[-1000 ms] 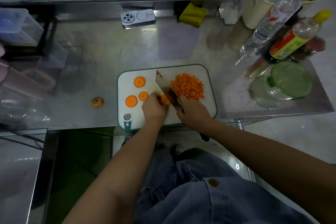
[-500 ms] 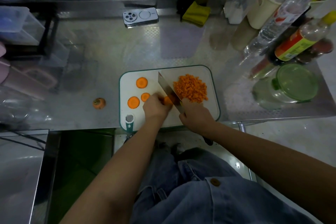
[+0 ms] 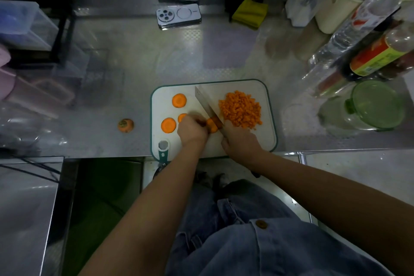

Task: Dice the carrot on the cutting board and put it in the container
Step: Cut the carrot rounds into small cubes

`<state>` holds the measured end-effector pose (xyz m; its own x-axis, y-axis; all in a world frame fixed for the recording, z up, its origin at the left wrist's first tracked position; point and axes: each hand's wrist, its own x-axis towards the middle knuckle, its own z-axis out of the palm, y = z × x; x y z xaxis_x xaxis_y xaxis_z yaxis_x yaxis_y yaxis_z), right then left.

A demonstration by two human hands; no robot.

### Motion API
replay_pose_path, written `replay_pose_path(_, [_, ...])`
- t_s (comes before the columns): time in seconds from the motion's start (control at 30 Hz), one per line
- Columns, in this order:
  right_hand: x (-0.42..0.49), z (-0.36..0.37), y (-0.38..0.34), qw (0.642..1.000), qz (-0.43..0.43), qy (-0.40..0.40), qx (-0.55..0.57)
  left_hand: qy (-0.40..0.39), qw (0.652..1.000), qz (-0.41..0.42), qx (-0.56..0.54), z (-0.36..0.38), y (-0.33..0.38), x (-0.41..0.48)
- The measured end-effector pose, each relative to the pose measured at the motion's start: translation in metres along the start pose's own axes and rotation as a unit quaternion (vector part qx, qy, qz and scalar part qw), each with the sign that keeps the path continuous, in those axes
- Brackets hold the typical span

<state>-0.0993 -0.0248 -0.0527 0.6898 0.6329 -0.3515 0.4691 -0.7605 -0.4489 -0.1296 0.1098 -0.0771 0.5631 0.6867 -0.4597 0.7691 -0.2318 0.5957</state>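
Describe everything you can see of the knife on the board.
The knife has a broad, flat, metal-looking blade. It slants across the board, tip away from the person, edge on a carrot piece that the left hand holds. The right hand grips and hides the handle. Diced carrot lies to its right.

Dim, soft-focus, wide-angle edge distortion

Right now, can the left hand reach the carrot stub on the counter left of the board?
Probably yes: the carrot stub lies on open counter, only flat carrot slices between it and the left hand. That hand holds the carrot piece beside the knife, so it must let go first.
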Motion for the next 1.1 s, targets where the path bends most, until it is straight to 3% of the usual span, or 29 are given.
replay_pose_path(0.3, [0.007,-0.011,0.000,0.996,-0.029,0.071,0.046,-0.011,1.000,-0.002,0.001,-0.003,0.000,0.001])
replay_pose_path(0.67, [-0.004,-0.010,0.002,0.999,-0.026,0.000,0.022,-0.023,1.000,-0.021,0.000,-0.003,0.000,0.003])
replay_pose_path(1.1, [0.013,0.000,-0.005,0.998,-0.011,0.055,0.036,-0.026,0.999,-0.036,-0.006,-0.003,-0.002,0.007])
